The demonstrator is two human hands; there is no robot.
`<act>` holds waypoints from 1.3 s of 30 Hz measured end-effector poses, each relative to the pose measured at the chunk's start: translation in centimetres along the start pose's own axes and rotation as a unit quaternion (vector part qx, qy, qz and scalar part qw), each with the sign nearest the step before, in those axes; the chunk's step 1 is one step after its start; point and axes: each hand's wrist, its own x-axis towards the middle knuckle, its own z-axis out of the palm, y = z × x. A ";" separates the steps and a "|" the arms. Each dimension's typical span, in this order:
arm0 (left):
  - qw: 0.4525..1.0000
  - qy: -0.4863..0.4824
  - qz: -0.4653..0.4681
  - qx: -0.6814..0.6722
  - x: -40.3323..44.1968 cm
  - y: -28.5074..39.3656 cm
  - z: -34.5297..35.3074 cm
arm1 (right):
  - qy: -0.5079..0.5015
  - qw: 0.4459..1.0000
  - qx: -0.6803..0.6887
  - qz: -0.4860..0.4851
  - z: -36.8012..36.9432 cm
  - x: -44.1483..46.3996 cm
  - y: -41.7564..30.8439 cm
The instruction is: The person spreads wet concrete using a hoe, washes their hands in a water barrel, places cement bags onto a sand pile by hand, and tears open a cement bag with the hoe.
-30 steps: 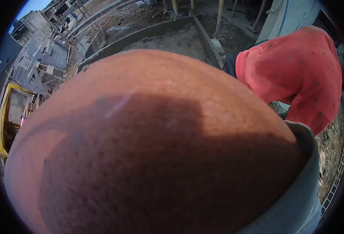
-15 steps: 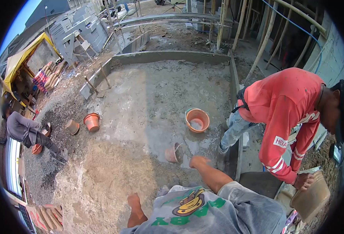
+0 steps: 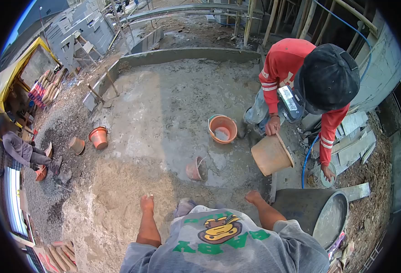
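Ahead, an upright bucket holds greyish material.

I see the left hand out over sand, the right hand near the floor's right edge. Ahead are an upright bucket and a tipped bucket. At that edge, a co-worker in red grips a tan bucket, tilted near a drum.

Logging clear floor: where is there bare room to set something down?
Free: grey floor between low back wall and upright orange bucket; sandy ground between gravel pile and left hand. Crowded: right side, around black drum, tan bucket and co-worker.
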 end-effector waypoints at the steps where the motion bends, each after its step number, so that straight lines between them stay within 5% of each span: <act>1: 1.000 -0.008 0.015 -0.016 0.3 0.6 -0.2 | 0.004 1.000 0.004 0.006 0.9 0.6 0.2; 4: 0.998 -0.006 0.037 -0.051 3.4 -1.1 0.5 | 0.016 0.998 0.049 0.046 2.7 2.3 0.4; 11: 0.995 -0.062 -0.080 0.005 8.7 -9.7 -3.2 | 0.098 0.944 0.252 0.189 5.6 3.9 -0.7; 14: 0.988 -0.056 -0.133 -0.044 10.2 -14.1 -6.2 | 0.061 0.971 0.221 0.065 4.8 1.6 -2.7; 16: 0.990 -0.064 -0.117 -0.054 11.1 -15.4 -8.5 | 0.039 0.923 0.358 0.136 1.8 -1.2 -7.8; 18: 0.977 -0.078 -0.199 -0.013 11.2 -13.7 -11.1 | 0.060 0.829 0.506 0.228 -0.4 -3.2 -12.8; 23: 0.967 -0.154 -0.197 -0.036 14.3 -12.0 -15.3 | 0.019 0.834 0.485 0.264 -0.2 -5.0 -18.3; 25: 0.987 -0.063 -0.143 -0.038 16.7 -10.9 -15.4 | 0.012 0.829 0.491 0.268 0.4 -4.8 -19.7; 32: 0.992 -0.079 -0.024 -0.093 22.8 -9.0 -14.7 | 0.029 0.831 0.465 0.305 1.5 -7.2 -20.6; 39: 0.982 -0.118 -0.102 -0.105 20.5 -11.1 -12.4 | 0.071 0.843 0.418 0.331 0.1 -7.5 -19.7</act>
